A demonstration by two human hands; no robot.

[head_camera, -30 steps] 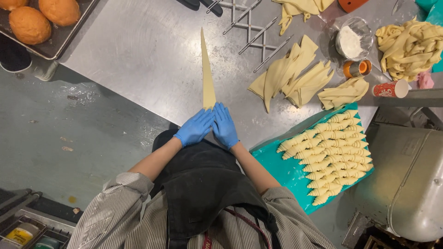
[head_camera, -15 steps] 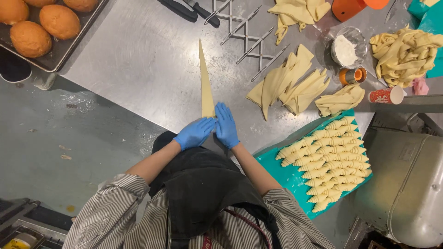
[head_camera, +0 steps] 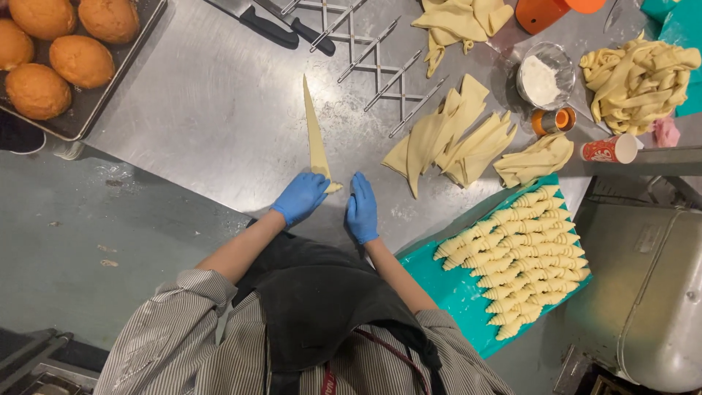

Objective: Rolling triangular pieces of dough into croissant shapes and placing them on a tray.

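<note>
Your left hand [head_camera: 301, 196], in a blue glove, lies curled over the wide near end of the dough triangle [head_camera: 316, 139], fingers pressed together on the part-rolled base. Your right hand [head_camera: 361, 208] rests flat on the table [head_camera: 219, 110] just beside that base, fingers straight and closed, holding nothing and not clearly touching the dough. So the left hand is the nearer one; the dough sits under it and just to the left of the right.

From the hands the triangle runs straight away from you, its long axis pointing up the table, narrowing to a thin tip well short of the expanding cutter wheel frame [head_camera: 373, 58]. Only a small curl shows at the base; the rest lies flat and unrolled.

To your right a heap of cut dough triangles [head_camera: 453, 143] waits, and nearer you a teal tray [head_camera: 457, 292] carries rows of rolled croissants [head_camera: 523, 256]. A pan of baked buns [head_camera: 58, 51] sits far left.
</note>
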